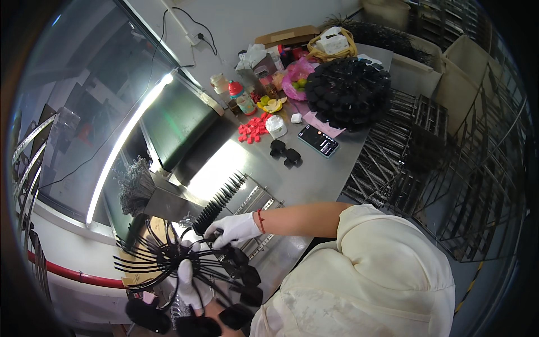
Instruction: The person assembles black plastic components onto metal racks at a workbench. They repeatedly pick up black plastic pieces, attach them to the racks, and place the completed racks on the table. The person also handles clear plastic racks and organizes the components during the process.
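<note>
Down at the lower left of the view, here is the black spoked frame [168, 254], its thin arms fanning out around a dark hub, held up over the near end of the metal table [317, 182]! The left hand [191, 285], in a white glove, grips it from below, thumb up against the spokes close to the hub. And across comes the right hand [237, 228], gloved in white too, a red band on the wrist, fingers bent and closed on a small dark piece [213, 236] at the edge of the frame; whether that piece is joined to a spoke, I cannot tell. Dark rounded pads [250, 275] curve along the frame's near side, towards the person's body. Just beyond the right hand a ribbed black stack [220, 201] slants away, with a metal rack [261, 218] beside it. Further up the table, two black pieces [285, 153] lie near a phone [318, 140] with its screen lit, and there's a scatter of red pieces [252, 130] next to a white roll [275, 126]! At the far end sits a big round black cluster [349, 92], right by a pink bag [296, 78], while a bright tube light [129, 145] glows along the left
</note>
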A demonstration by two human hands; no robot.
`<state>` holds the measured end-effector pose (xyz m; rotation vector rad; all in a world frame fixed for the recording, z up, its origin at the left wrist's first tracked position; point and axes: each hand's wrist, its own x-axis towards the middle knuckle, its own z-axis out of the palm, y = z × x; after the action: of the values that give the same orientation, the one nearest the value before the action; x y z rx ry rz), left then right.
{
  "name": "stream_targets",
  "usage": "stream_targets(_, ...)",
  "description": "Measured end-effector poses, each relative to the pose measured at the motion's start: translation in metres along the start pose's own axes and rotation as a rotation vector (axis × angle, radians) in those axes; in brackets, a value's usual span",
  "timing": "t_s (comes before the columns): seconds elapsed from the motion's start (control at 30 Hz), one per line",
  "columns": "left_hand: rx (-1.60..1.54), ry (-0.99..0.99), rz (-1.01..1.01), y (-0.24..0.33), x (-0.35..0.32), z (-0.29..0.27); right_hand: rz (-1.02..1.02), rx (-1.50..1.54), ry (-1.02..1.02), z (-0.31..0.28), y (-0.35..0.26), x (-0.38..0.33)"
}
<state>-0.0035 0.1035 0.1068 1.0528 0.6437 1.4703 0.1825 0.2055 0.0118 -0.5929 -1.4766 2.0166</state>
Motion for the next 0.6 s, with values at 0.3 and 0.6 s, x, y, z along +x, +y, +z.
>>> stream_targets(0.3, 0.030, 0.070, -0.278, -0.005, 0.013, 0.024, -0.719, -1.267, 0.379, -0.010, 0.053, 0.021)
stream_targets(0.6, 0.107, -0.080, 0.025, -0.008, 0.027, -0.004, 0.041, 0.165, 0.037, 0.008, 0.029, -0.018)
